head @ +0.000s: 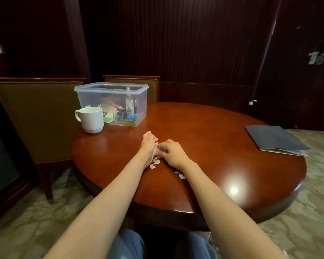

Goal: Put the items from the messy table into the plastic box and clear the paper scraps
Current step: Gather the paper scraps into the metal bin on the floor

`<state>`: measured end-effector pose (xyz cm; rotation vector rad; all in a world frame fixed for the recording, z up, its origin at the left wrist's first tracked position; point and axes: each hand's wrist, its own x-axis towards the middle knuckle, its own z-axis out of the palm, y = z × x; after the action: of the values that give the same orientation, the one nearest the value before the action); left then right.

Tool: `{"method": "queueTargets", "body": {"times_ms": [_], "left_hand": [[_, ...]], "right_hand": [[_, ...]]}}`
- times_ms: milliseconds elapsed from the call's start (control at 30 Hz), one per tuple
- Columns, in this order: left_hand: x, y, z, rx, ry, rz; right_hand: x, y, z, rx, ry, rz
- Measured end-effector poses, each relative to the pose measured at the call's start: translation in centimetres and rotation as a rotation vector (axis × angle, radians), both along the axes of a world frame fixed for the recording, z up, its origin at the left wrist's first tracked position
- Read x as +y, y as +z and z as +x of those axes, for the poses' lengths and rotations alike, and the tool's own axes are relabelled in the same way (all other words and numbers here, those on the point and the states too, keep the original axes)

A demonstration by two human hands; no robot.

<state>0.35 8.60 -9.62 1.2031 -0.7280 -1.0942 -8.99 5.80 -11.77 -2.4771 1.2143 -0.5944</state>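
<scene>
Both my hands meet over the middle of the round wooden table (213, 146). My left hand (148, 146) stands on its edge against a small heap of paper scraps (155, 162), fingers fairly straight. My right hand (173, 153) curls its fingers round a bunch of scraps (162, 148) right beside the left hand. Two more scraps (180, 175) lie loose by my right wrist. The clear plastic box (111, 103) stands at the table's far left, open, with several small items inside, a spray bottle among them.
A white mug (91, 119) stands in front of the box's left corner. A dark booklet (275, 140) lies at the table's right edge. Two padded chairs (39, 118) stand behind the table on the left. Patterned carpet surrounds it.
</scene>
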Motion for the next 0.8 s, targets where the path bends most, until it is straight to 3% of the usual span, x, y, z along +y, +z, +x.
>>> {"method": "queueTargets", "body": {"times_ms": [67,133,267,400,500,600,667,800], "left_hand": [[0.2,-0.2,0.3,0.046,-0.001,-0.014],[0.4,-0.6,0.6,-0.038,-0.013,-0.016],[1.2,-0.3,1.4,-0.636,-0.087,0.033],[2.6,-0.1,0.2,-1.090,-0.415,0.149],[3.0,-0.7,-1.4,-1.318,-0.543,0.106],[2.9,-0.8,-2.4,-1.322,-0.546,0.006],[2.5,-1.0,-2.3,-1.236,-0.468,-0.065],[1.7,-1.2,-1.4,-1.239,-0.312,-0.122]], "right_hand": [[0.1,0.2,0.2,-0.066,-0.025,0.013],[0.2,0.5,0.0,-0.220,-0.066,0.062],[-0.4,0.6,-1.1,-0.492,-0.201,0.143],[-0.6,1.0,-2.9,-0.557,-0.325,0.131],[-0.6,1.0,-4.1,-0.522,-0.380,0.116],[-0.5,1.3,-5.1,-0.508,-0.395,0.143],[-0.5,1.6,-5.8,-0.462,-0.390,0.158],[-0.4,1.9,-6.8,-0.312,-0.385,0.180]]}}
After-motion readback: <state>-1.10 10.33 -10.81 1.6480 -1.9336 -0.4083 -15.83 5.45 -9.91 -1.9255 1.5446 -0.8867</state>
